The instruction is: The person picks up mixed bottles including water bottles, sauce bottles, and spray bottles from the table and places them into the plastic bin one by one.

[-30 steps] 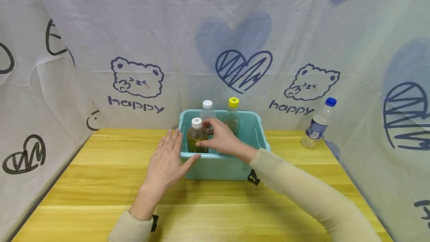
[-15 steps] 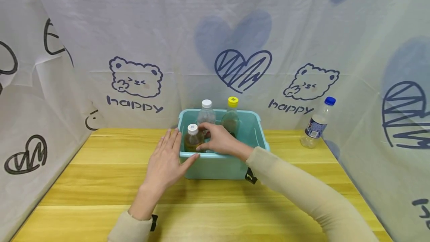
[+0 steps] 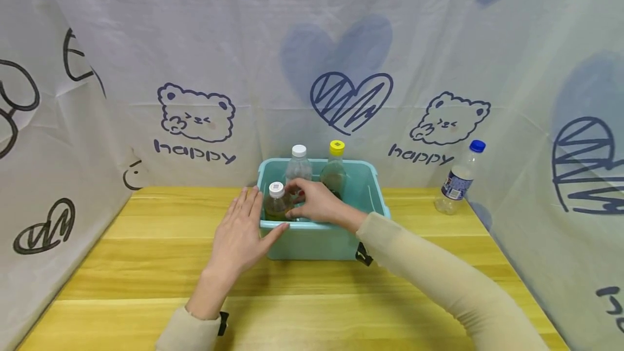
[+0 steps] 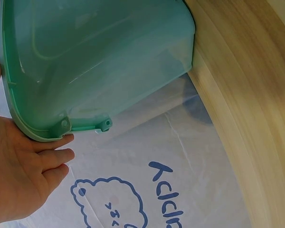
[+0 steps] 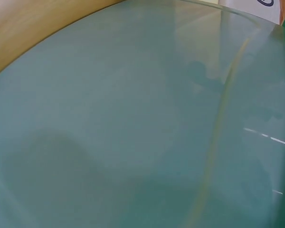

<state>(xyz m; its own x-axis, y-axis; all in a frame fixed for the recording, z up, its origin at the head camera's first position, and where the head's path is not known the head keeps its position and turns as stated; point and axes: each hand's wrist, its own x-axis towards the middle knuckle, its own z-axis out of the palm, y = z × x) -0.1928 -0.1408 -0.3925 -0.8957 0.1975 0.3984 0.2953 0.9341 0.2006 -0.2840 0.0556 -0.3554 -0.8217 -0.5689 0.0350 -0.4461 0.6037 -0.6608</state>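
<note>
In the head view my right hand [image 3: 314, 201] reaches into a light teal plastic bin [image 3: 317, 242], thumb and fingers curled at a bottle of brown liquid with a white cap [image 3: 277, 207]. This bottle is low in the bin's front left corner, its bottom hidden by the front wall. My left hand [image 3: 241, 232] lies against the bin's left rim, fingers straight and thumb over the front rim. Behind the right hand stand a clear bottle with a white cap [image 3: 299, 167] and a yellow-capped bottle [image 3: 334, 175]. The right wrist view shows only the bin's wall [image 5: 133, 118] up close.
A clear bottle with a blue cap and a dark blue label [image 3: 457, 183] stands on the wooden table [image 3: 312, 307], right of the bin. A white cloth printed with hearts and bears [image 3: 273, 69] hangs behind the table and along its sides.
The right hand has lowered the brown-liquid bottle deeper into the bin; the bottle has also shifted slightly left. The left hand has stayed at the rim.
</note>
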